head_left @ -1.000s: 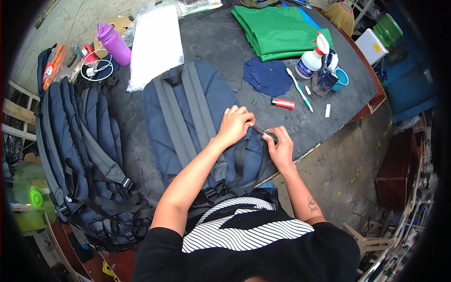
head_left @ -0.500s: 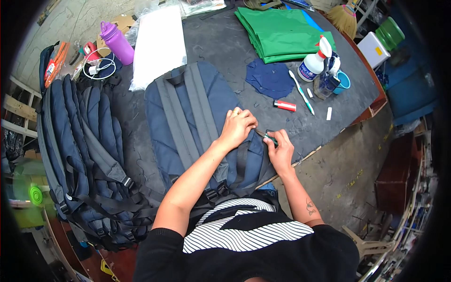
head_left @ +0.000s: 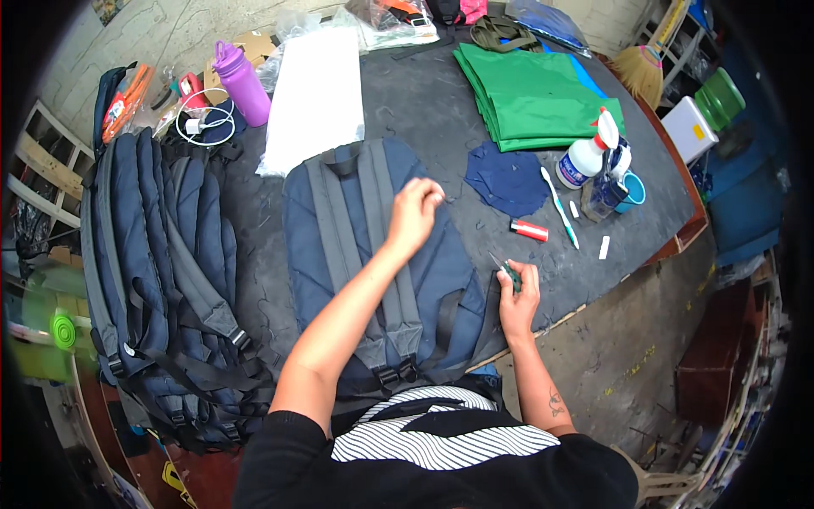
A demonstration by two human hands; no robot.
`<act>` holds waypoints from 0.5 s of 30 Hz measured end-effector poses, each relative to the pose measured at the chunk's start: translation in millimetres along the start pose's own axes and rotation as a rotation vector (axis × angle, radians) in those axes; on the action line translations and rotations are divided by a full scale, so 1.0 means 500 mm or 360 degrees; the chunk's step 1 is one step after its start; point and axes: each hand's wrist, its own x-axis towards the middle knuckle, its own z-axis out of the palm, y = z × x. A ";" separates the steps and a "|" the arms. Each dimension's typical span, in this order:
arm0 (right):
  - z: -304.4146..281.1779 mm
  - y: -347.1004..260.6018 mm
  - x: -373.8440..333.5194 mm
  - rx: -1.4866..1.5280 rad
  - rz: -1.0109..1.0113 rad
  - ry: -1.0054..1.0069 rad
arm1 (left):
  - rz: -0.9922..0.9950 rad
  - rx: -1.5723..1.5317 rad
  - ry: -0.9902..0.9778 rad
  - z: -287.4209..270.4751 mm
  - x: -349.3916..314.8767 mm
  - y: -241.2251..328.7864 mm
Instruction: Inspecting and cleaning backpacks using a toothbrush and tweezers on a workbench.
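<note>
A navy backpack (head_left: 309, 246) with grey shoulder straps lies flat on the dark table, straps up, its bottom toward me. My left hand (head_left: 414, 219) is over its upper right part, fingertips pinched together; anything between them is too small to make out. Beside the backpack's right edge, my right hand (head_left: 521, 304) grips small thread snips (head_left: 513, 278) with a green handle, the thin metal tip pointing away and to the left. Near that hand lies a red and white lighter (head_left: 530, 230).
Several navy backpacks (head_left: 127, 254) are stacked at left. Behind lie white sheets (head_left: 318, 93), a purple bottle (head_left: 244, 89) and folded green fabric (head_left: 543, 102). To the right are navy fabric pieces (head_left: 507, 180), a toothbrush (head_left: 560, 208), a spray bottle (head_left: 585, 161) and a blue cup (head_left: 632, 193).
My hands have come apart from the backpack's right edge. The left moved up and leftward; the right drew slightly down with the snips. The whole view has shifted.
</note>
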 end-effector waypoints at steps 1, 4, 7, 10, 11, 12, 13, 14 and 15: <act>0.001 0.000 0.002 0.0002 0.0017 -0.0004 | 0.0051 0.0186 0.0017 -0.016 0.033 -0.012; 0.008 -0.002 0.000 0.0012 0.0038 -0.0046 | 0.0255 0.0635 0.0070 -0.054 0.122 -0.062; 0.007 -0.010 0.002 -0.0022 0.0042 -0.0095 | 0.0319 0.0814 0.0041 -0.055 0.190 -0.111; 0.009 -0.009 0.002 -0.0050 0.0076 -0.0117 | 0.0255 0.1184 -0.0329 -0.045 0.221 -0.142; 0.008 -0.009 0.003 -0.0056 0.0073 -0.0116 | 0.0256 0.1177 -0.0326 -0.042 0.226 -0.149; 0.006 -0.014 0.003 -0.0065 0.0097 -0.0127 | 0.0119 0.1043 -0.0353 -0.043 0.229 -0.162; 0.005 -0.019 0.003 -0.0074 0.0126 -0.0137 | -0.0017 0.0907 -0.0384 -0.044 0.230 -0.169; 0.006 -0.015 0.003 -0.0060 0.0137 -0.0132 | -0.0027 0.0861 -0.0359 -0.046 0.226 -0.170; 0.005 -0.013 0.003 -0.0064 0.0139 -0.0133 | -0.0029 0.0857 -0.0361 -0.040 0.227 -0.178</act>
